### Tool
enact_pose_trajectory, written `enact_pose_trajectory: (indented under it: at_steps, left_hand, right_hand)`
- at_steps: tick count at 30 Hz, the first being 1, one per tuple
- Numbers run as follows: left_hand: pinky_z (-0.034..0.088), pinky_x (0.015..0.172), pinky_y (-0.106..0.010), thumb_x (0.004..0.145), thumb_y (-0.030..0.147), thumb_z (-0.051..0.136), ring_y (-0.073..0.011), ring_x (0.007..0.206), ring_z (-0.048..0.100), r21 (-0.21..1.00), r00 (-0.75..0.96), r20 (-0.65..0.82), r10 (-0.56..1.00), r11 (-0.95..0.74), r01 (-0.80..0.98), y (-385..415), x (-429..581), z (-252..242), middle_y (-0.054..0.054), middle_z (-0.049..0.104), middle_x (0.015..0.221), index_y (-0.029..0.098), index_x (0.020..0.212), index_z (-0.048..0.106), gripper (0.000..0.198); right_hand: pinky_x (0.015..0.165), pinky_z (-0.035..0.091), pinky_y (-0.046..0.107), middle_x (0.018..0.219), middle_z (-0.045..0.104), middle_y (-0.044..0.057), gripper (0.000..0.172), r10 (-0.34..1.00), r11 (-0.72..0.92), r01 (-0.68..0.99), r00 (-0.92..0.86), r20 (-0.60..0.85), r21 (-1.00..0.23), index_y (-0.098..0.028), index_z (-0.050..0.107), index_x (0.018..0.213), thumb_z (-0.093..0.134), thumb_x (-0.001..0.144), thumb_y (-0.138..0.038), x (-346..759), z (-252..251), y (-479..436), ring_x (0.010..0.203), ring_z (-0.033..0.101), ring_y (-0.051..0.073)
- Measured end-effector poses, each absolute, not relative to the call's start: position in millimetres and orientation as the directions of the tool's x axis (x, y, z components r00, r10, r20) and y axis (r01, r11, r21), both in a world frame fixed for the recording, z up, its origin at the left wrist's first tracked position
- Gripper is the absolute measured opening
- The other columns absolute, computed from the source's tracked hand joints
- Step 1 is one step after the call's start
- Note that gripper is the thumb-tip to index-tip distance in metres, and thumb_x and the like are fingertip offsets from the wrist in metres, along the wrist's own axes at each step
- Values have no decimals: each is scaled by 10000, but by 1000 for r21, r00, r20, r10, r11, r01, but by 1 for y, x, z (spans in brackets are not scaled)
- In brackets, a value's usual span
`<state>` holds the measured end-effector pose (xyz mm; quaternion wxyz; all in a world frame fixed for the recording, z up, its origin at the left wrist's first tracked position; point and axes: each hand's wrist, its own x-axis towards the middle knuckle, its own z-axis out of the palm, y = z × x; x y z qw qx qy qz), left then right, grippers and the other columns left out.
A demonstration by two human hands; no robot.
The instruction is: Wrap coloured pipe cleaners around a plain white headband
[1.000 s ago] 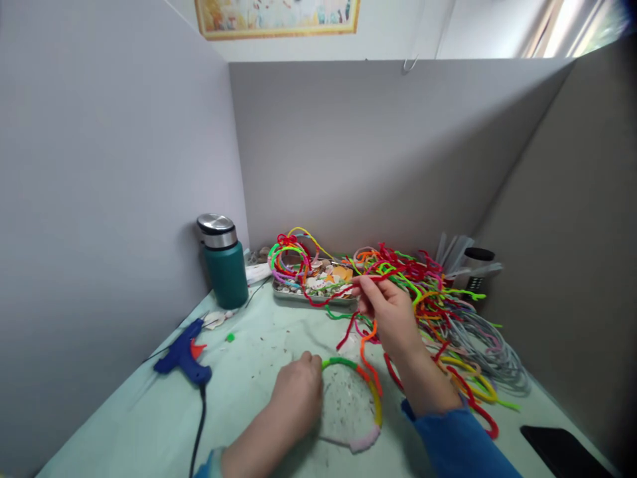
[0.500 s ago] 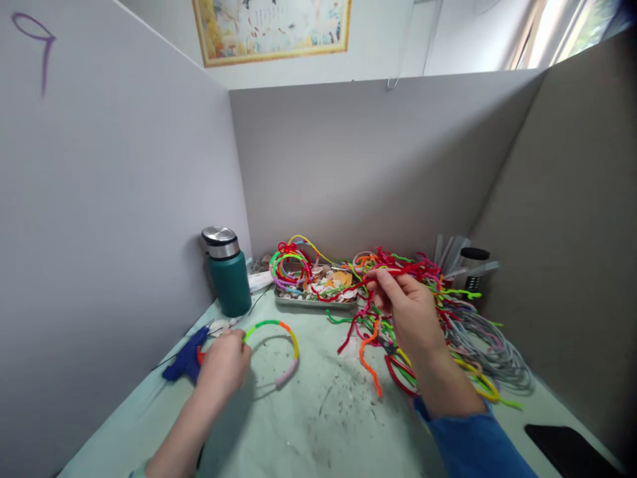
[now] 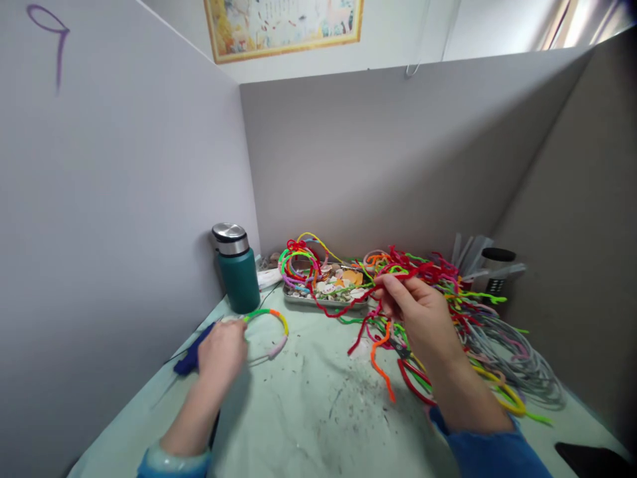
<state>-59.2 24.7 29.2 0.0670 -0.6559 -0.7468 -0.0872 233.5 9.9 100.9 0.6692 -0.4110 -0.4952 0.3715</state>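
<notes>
My left hand [image 3: 223, 352] is closed on a wire ring [image 3: 285, 325] wrapped in green, orange, yellow and pale lilac yarn; a bare grey end shows near its lower side. Between the thumb and fingers of my right hand [image 3: 418, 309] is a strand of red yarn [image 3: 343, 311], which runs left to a bundle of colourful wrapped rings [image 3: 299, 265]. That bundle rests on a metal tray [image 3: 318, 302] of shells and small pieces. Behind my right hand lies a tangled pile of coloured yarn [image 3: 448, 272].
A blue glue gun [image 3: 192, 358] lies beside my left hand, partly hidden. Behind it stands a teal bottle [image 3: 239, 279]. Red-handled scissors [image 3: 413, 385] and an orange yarn piece [image 3: 381, 365] lie near my right wrist. Grey coils [image 3: 532, 358], a black-lidded jar [image 3: 497, 265] and a dark flat object [image 3: 590, 459] are at right.
The view has shifted, so most things sit farther right. My left hand and the ring have drawn back left relative to the table. Both hands keep their hold.
</notes>
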Motion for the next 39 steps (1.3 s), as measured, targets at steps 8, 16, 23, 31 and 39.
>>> enact_pose_trajectory:
  at_steps: [8,16,23,31,39]
  left_hand:
    - [380,750,-305,702,96,488,-244,944,531,19,-4,118,993,1,1000,46,-78,23,-85,643,904,212,809,695,259]
    - [377,689,-273,737,109,461,-207,825,580,142,11,128,992,-29,989,49,-61,26,-74,654,809,177,702,636,191]
    - [405,612,-212,747,253,531,-154,731,620,403,31,114,993,-75,912,81,-24,26,-17,706,789,187,797,667,159]
    - [438,673,-244,713,178,557,-191,771,638,496,19,141,990,-87,864,115,3,17,-46,727,819,177,763,715,166]
    - [429,826,-269,885,334,342,-191,942,586,611,-205,520,829,-193,768,61,30,43,-65,650,1056,186,1049,605,343]
  right_hand:
    - [440,347,192,628,611,21,257,899,398,-29,213,384,-917,-135,656,798,606,780,-386,236,101,11,466,449,70]
    - [432,352,198,646,618,35,285,889,418,-13,212,405,-909,-128,654,804,587,788,-404,240,103,12,467,445,77]
    - [430,346,197,653,617,36,296,890,417,-14,209,405,-909,-135,658,801,582,787,-420,241,106,9,469,443,77]
    - [441,353,202,653,625,19,291,885,433,-50,216,413,-900,-144,660,810,583,786,-424,247,108,9,460,449,73]
    - [421,318,203,555,580,-4,302,917,377,124,91,389,-918,-147,629,674,566,799,-415,238,98,15,443,438,83]
